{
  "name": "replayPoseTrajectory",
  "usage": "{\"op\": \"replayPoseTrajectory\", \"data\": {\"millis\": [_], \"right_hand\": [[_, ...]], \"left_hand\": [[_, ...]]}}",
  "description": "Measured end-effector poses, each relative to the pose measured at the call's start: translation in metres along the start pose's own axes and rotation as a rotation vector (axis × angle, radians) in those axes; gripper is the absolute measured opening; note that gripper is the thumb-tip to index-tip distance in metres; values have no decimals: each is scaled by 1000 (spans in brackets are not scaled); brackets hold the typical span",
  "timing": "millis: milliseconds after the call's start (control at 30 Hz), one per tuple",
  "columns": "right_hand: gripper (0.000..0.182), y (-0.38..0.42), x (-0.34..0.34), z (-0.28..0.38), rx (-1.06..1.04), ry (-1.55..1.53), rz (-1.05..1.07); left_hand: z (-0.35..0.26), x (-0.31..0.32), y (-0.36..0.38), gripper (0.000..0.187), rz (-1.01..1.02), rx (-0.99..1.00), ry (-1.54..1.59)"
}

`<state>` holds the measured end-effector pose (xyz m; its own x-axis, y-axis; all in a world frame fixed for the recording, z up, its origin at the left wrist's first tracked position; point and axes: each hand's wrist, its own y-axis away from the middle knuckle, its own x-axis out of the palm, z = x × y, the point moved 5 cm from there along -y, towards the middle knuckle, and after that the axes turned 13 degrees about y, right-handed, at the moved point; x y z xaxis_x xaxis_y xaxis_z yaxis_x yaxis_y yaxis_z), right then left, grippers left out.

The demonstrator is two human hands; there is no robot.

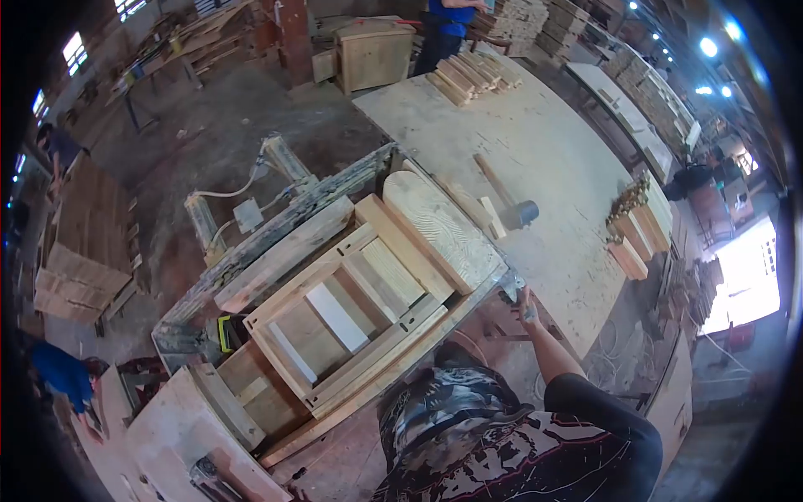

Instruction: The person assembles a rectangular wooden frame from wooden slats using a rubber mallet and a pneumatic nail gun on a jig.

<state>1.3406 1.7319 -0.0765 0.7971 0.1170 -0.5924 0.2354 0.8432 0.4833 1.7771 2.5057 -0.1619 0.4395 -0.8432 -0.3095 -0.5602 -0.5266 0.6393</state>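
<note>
My right hand [528,309] reaches out to the near right corner of a clamping bench. Its fingers are closed at a small greyish fitting [511,284] there; the exact part under them is too small to make out. In the bench lies a wooden frame [269,341] with slats and crosspieces, boards along its sides. Two pale white strips [336,318] show among the slats. Beside the frame's upper right end is a light wooden panel [435,219] with wavy grain. My left hand does not show.
A large worktable [552,151] holds a hammer-like mallet [524,214], wood pieces and stacked sticks [473,75]. Pneumatic cylinders [205,226] with hoses stand along the bench's far side. A wood stack [84,226] is at left. Other people work at the left and the top.
</note>
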Motion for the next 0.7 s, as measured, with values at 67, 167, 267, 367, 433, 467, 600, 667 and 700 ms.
{"op": "replayPoseTrajectory", "data": {"millis": [67, 167, 267, 367, 433, 467, 600, 667, 700], "right_hand": [[76, 19, -22, 9, -111, 329, -55], [48, 36, -64, 58, -230, 265, -305], [40, 9, -88, 136, -492, 390, -471], [61, -58, -78, 187, -699, 577, -447], [95, -115, -57, 196, -783, 647, -489], [95, -125, -47, 204, -811, 646, -445], [110, -134, -47, 213, -818, 477, -381], [105, -144, -55, 213, -687, 109, -223], [96, -144, -66, 216, -683, 145, -345]], "left_hand": [[25, 4, 10, 63, 73, -93, -202], [69, 12, 28, 62, 228, -231, -494], [126, 44, 71, 45, 427, -281, -817], [151, 126, 164, 42, 874, 236, -1071], [144, 171, 225, 32, 869, 725, -1026], [131, 191, 260, 30, 869, 799, -958], [51, 248, 396, 26, 912, 794, -723], [24, 270, 436, 25, 908, 796, -701], [4, 279, 460, 22, 938, 832, -663]]}}
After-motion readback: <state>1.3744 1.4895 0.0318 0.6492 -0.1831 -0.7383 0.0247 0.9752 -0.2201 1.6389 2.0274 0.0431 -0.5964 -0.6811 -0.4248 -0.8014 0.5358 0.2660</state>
